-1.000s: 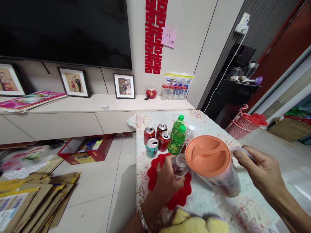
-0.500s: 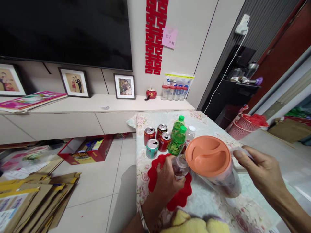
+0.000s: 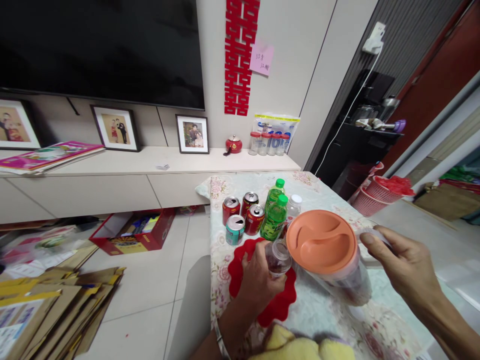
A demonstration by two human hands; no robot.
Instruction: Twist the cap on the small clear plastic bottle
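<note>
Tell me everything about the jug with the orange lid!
The jug is clear plastic with a round orange lid closed on top; the lid has a sunken curved groove. Dark reddish liquid shows through its wall. It is tilted toward a small clear bottle, which the left hand holds over a red mat. The right hand grips the jug's handle side above the flowered tablecloth.

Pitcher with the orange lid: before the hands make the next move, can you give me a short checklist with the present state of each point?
1. Right hand grips pitcher handle: ok.
2. Left hand holds small bottle: ok.
3. Bottle mouth uncapped: ok.
4. Pitcher tilted toward bottle, spout at its mouth: cannot tell, lid hides it.
5. Red mat under bottle: ok.
6. Cans stand apart from hands: ok.
</note>
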